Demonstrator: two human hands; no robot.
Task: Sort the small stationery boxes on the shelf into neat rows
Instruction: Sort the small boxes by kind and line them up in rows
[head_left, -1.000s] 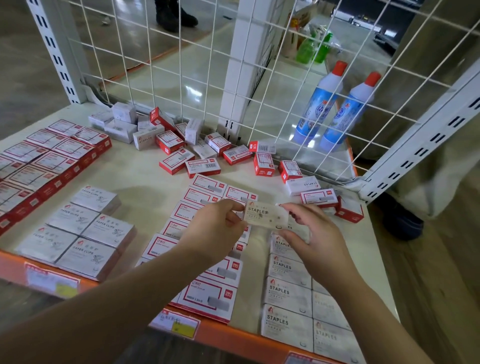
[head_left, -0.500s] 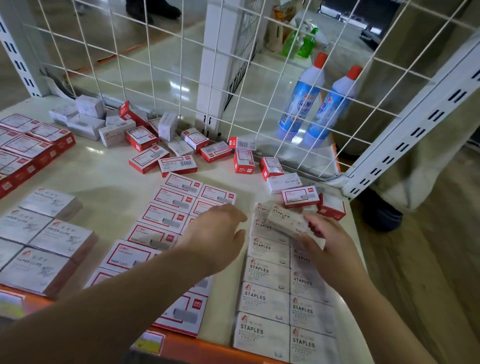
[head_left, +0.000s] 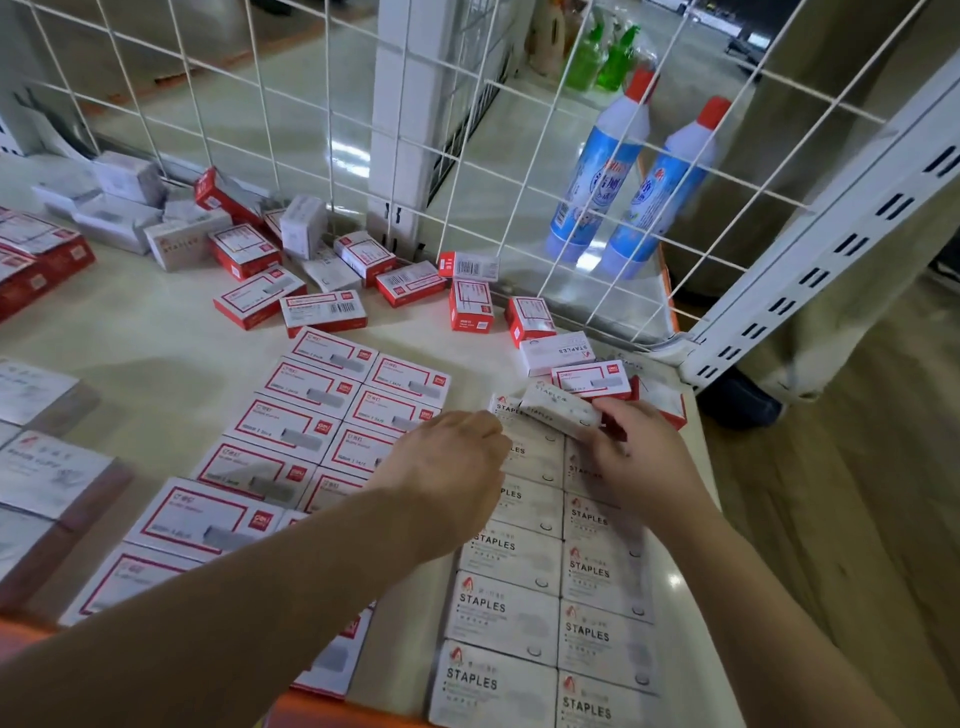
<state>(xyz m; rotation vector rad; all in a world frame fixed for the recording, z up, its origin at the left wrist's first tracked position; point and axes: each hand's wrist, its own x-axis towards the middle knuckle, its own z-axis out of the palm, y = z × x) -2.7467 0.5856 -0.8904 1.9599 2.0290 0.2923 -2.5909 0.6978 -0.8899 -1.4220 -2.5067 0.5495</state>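
Note:
My right hand (head_left: 641, 460) pinches a white staples box (head_left: 558, 409), tilted, low over the far end of the two rows of white staples boxes (head_left: 550, 587) at the shelf's right. My left hand (head_left: 449, 470) hovers beside those rows with fingers loosely curled, holding nothing; whether it touches a box is hidden. Left of it lie two rows of red-and-white boxes (head_left: 311, 415). Loose red and white boxes (head_left: 322, 270) are scattered along the wire back.
A white wire grid (head_left: 291, 119) closes the shelf's back and right side, and two blue bottles (head_left: 628, 182) stand behind it. Grey paper-clip boxes (head_left: 47, 467) and red boxes (head_left: 36, 260) lie at left. The orange shelf edge (head_left: 322, 712) runs along the front.
My right hand carried the white staples box from mid-air down and away to the far end of the white rows. My left hand let go of it and dropped beside the rows.

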